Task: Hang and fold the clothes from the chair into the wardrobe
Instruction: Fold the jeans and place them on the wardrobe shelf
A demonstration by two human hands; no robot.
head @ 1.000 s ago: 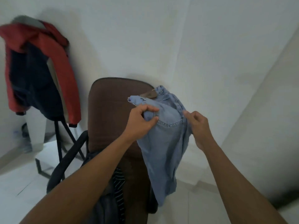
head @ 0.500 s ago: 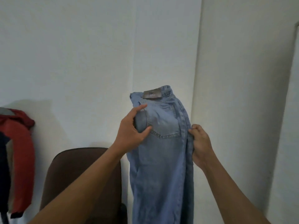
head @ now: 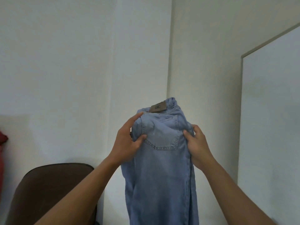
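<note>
A pair of light blue jeans [head: 162,168] hangs upright in the air before a white wall [head: 65,62], filling the view from centre down to 6 o'clock, with the legs running out of the bottom edge. The waistband is on top, and a brown leather patch [head: 158,107] sits at the garment's 12 o'clock, just above the back pocket [head: 164,135]. The left hand [head: 128,143] grips the jeans on their 9 o'clock side, thumb pressed on the pocket's edge and forefinger reaching up toward the waistband. The right hand [head: 197,146] clamps the 3 o'clock side, thumb in front and fingers curled round the folded edge. The brown chair back [head: 48,184] stands at 7 o'clock, clear of the jeans. A scrap of red garment [head: 2,143] shows at 9 o'clock, and a white framed panel [head: 272,111] stands at 3 o'clock.
</note>
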